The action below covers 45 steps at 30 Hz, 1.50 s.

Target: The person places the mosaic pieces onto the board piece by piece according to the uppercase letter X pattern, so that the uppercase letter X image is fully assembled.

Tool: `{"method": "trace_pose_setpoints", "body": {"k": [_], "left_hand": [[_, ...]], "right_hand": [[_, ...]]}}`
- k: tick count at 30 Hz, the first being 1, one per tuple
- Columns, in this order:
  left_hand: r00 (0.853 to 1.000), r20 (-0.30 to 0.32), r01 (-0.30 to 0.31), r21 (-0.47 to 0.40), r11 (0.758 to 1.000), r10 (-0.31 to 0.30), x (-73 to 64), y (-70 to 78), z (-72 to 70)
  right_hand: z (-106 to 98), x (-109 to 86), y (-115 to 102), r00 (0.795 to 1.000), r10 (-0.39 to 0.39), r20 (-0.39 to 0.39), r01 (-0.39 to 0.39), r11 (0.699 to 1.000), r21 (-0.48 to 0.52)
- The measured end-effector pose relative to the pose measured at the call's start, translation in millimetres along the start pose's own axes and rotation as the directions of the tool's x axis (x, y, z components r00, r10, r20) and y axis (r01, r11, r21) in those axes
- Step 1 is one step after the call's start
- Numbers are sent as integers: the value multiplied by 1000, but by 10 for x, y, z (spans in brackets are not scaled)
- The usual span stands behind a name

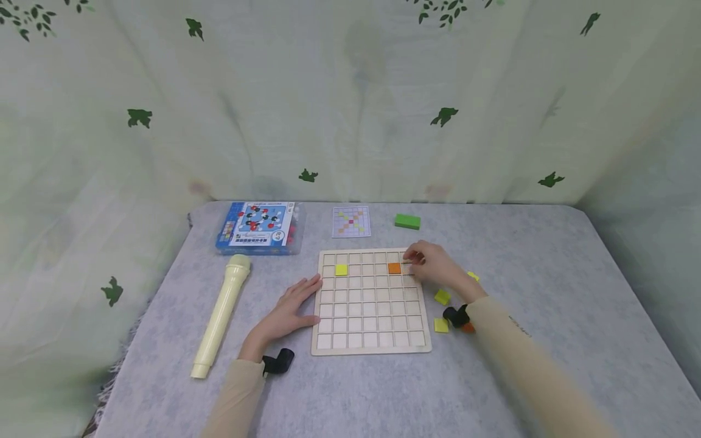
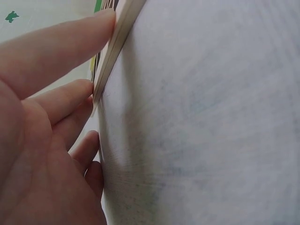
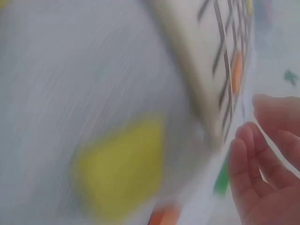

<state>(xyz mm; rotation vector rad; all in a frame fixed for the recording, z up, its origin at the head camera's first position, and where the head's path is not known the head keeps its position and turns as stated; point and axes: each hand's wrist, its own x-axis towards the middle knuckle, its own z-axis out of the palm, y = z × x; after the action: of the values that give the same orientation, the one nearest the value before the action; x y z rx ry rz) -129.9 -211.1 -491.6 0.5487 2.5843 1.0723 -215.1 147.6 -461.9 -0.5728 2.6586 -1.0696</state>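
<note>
A pale wooden grid board (image 1: 369,311) lies flat on the table. One yellow tile (image 1: 341,270) and one orange tile (image 1: 394,268) sit in separate cells of its second row from the back. My left hand (image 1: 283,313) rests along the board's left side; in the left wrist view its fingertips touch the rim. Over the back right corner hovers my right hand (image 1: 436,267), fingers bent loosely. The right wrist view shows thumb and fingers apart, no tile visible between them. Beside the board's right edge lie loose yellow tiles (image 1: 442,297) and an orange tile (image 1: 468,328), partly hidden by the wrist camera.
Behind the board are a small pattern card (image 1: 351,222) and a green block (image 1: 408,221). A blue-and-clear plastic box (image 1: 260,228) stands at the back left. A cream microphone-shaped tube (image 1: 221,316) lies left of my left hand. A patterned curtain (image 1: 350,121) borders the table's back.
</note>
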Motion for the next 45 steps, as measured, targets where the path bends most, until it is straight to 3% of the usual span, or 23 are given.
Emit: {"method": "trace_pose_setpoints", "body": {"k": [7,14,25,35,40,45], "left_hand": [[1000,-9,10,-9,1000,-10,-33,8,-2],[1000,-15,9,-16,1000,-9,-46,16,-7],[1000,-6,17,-13,1000,-17,-8,19,-7],[1000,-5,12,-20,1000,-12,2,-3,0],[1000,-5,15,-27,1000,-15,8,-6,6],[1000,-4,14,-26,1000,-14,8,-3,6]], "right_hand": [[-345,-427,397,993,108,-51,-109,994,-5],[-435,-689,627,982,172,-73,-179,978,-105],[-429,-650,661,965,240,-103,-253,959,-130],[-423,-594,551,969,207,-132,-225,965,-137],[-376,-508,392,982,147,-116,-157,984,-80],[-201,-342,84,996,52,-65,-55,998,-37]]}}
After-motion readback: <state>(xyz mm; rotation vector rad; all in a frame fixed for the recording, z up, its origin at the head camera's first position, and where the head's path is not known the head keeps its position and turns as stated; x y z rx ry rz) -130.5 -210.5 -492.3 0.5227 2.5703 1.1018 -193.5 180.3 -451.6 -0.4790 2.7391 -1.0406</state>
